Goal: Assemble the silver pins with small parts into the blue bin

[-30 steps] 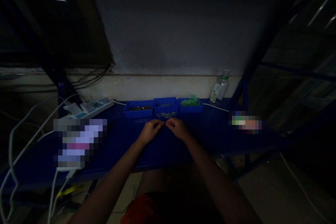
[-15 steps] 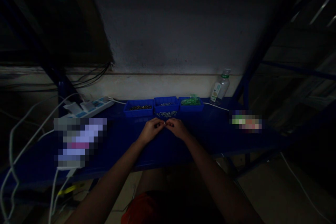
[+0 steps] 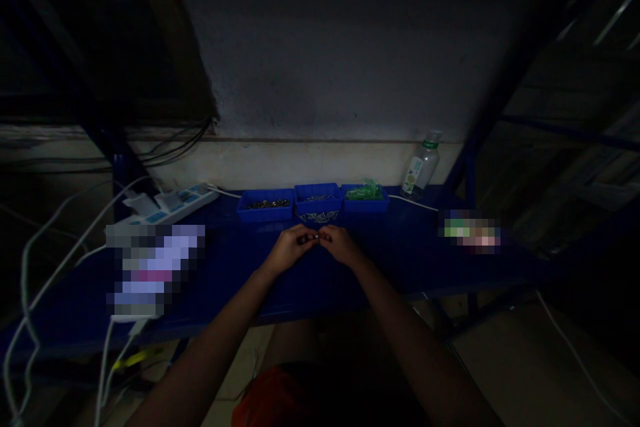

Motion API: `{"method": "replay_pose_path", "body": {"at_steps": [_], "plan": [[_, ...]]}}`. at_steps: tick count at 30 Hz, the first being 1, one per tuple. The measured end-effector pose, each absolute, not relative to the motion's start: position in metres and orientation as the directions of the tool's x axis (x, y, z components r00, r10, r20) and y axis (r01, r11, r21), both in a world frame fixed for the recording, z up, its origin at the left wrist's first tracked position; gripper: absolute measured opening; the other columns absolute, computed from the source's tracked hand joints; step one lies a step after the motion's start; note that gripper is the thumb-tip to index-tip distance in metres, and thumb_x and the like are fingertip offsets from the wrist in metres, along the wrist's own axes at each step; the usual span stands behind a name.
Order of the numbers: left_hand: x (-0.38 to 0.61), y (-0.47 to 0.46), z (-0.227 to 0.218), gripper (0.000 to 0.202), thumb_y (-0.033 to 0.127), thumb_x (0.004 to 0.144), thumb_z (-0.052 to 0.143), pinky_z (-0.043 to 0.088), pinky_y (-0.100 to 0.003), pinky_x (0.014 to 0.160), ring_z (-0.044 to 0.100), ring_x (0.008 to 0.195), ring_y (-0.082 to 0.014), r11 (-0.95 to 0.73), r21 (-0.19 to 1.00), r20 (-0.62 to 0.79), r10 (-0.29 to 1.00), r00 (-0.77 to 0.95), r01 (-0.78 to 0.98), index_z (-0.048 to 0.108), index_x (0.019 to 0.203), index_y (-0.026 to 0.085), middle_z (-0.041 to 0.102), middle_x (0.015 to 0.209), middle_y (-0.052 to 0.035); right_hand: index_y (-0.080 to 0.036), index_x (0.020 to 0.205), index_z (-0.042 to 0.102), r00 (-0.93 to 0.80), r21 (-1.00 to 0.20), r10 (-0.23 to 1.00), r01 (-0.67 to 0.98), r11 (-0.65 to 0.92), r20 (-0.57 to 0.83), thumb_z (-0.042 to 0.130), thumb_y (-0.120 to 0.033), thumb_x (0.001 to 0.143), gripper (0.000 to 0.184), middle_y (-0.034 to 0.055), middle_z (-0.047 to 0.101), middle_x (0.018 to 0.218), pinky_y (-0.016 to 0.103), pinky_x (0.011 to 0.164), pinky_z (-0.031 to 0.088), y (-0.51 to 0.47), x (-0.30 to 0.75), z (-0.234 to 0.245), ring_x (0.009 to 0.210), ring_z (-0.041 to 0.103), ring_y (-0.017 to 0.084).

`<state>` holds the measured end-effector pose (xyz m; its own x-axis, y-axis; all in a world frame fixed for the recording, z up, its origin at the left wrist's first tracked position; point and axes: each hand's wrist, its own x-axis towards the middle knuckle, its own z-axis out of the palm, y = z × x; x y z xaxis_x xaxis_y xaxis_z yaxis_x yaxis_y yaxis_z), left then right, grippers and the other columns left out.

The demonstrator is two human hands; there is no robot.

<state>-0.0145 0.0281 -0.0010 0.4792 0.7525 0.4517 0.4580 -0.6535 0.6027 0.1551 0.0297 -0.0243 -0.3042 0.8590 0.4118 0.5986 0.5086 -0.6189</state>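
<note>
Left hand and right hand, fingertips closed, pinch a tiny pale, shiny piece between them, apparently working it; next calls for steady fingertips. Slim silvery metal pieces lie just beyond both hands.

Between left hand and right hand I've a tiny piece — too small to identify; mosaic blurs the left item and the right item — both forearms exit the bottom edge.
</note>
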Motion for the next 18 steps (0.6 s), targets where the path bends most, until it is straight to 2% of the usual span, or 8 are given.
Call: {"method": "replay_pose_path", "body": {"at_steps": [5,10,15,18], "plan": [[-0.015,0.028,0.002,0.025,0.037,0.077,0.051,0.042,-0.024,0.064,0.052,0.068,-0.0125,-0.644,0.586,0.451,0.764,0.462,0.492,0.064,0.087,0.018,0.058,0.078,-0.0029,-0.017,0.078,0.059,-0.305,-0.624,0.859,0.592,0.51,0.412,0.054,-0.018,0.075,0.006,-0.0005,0.056,0.073,0.02,0.061,0.035,0.031,0.155,-0.025,0.065,0.049,0.009],[-0.018,0.031,0.002,0.024,0.035,0.079,0.046,0.041,-0.025,0.064,0.052,0.069,-0.0133,-0.594,0.575,0.426,0.805,0.414,0.563,0.06,0.088,0.016,0.058,0.079,-0.0036,-0.017,0.081,0.059,-0.226,-0.661,0.862,0.564,0.496,0.454,0.052,-0.023,0.077,0.01,0.0006,0.056,0.076,0.021,0.065,0.038,0.028,0.156,-0.018,0.069,0.05,0.01],[-0.016,0.031,-0.003,0.02,0.031,0.08,0.046,0.04,-0.026,0.066,0.052,0.071,-0.0149,-0.635,0.478,0.368,0.772,0.518,0.606,0.059,0.08,0.017,0.057,0.075,-0.0031,-0.016,0.083,0.057,-0.265,-0.65,0.82,0.508,0.565,0.507,0.049,-0.023,0.079,0.011,0.0007,0.056,0.078,0.021,0.069,0.038,0.021,0.153,-0.01,0.071,0.05,0.01],[-0.015,0.031,-0.004,0.021,0.032,0.081,0.044,0.041,-0.026,0.069,0.053,0.074,-0.0155,-0.643,0.481,0.367,0.765,0.529,0.596,0.059,0.079,0.017,0.058,0.076,-0.0034,-0.016,0.08,0.058,-0.26,-0.641,0.812,0.508,0.575,0.522,0.05,-0.023,0.078,0.01,0.0003,0.056,0.075,0.021,0.068,0.038,0.022,0.153,-0.011,0.07,0.05,0.01]]}}
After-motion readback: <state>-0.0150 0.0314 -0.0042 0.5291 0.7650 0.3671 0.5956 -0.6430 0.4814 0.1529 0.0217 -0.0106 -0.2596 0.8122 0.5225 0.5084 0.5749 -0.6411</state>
